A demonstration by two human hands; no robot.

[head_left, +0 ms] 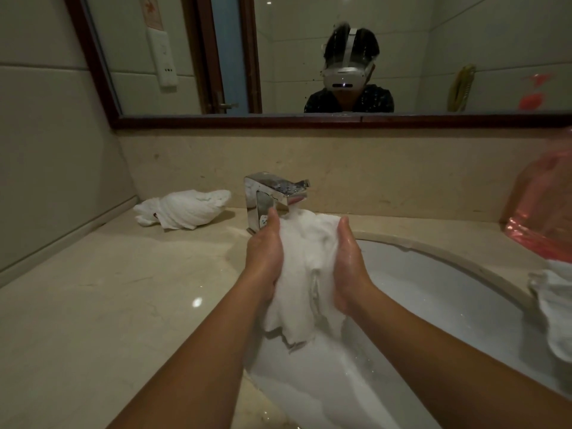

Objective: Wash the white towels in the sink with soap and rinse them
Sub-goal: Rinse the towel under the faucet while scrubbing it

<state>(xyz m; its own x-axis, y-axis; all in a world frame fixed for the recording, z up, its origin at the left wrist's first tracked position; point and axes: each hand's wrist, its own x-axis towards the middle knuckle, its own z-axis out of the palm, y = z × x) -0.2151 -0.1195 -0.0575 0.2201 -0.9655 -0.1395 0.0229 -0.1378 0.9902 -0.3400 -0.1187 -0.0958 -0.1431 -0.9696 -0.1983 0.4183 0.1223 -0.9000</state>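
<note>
A wet white towel [305, 267] hangs bunched over the white sink [433, 274], just under the chrome faucet [272, 196]. My left hand [264, 252] presses on its left side and my right hand [349, 258] on its right side, palms facing each other with fingers nearly straight. The towel's lower end dangles into the basin. A second white towel [185, 209] lies twisted on the counter at the back left. A third white towel [554, 305] drapes over the sink rim at the far right.
A pink translucent plastic bag [544, 218] stands on the counter at the right. The beige marble counter [108, 305] spreads to the left. A mirror [309, 57] above the backsplash reflects a person wearing a headset.
</note>
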